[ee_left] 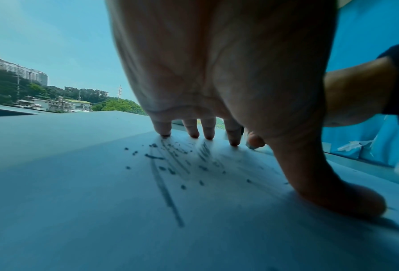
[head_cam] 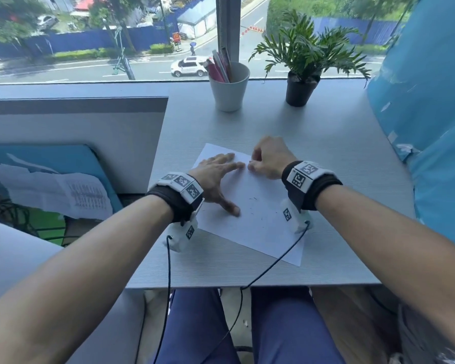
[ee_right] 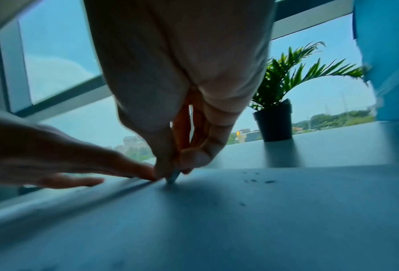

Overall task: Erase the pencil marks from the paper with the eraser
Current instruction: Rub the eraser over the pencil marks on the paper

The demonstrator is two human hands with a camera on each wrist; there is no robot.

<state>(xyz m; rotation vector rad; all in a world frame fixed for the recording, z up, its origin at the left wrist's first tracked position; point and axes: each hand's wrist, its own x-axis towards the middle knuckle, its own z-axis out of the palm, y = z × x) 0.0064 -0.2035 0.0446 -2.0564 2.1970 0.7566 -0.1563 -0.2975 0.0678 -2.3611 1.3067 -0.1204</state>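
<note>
With my left hand (head_cam: 216,177) spread flat pinning the paper (head_cam: 260,224) to the desk, my right hand (head_cam: 267,160) pinches the eraser (ee_right: 173,177) on the sheet's far edge, so I'd rub short, light strokes away from the holding fingers.

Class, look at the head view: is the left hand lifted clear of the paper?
No, the left hand lies spread flat on the paper, fingers straight.
</note>
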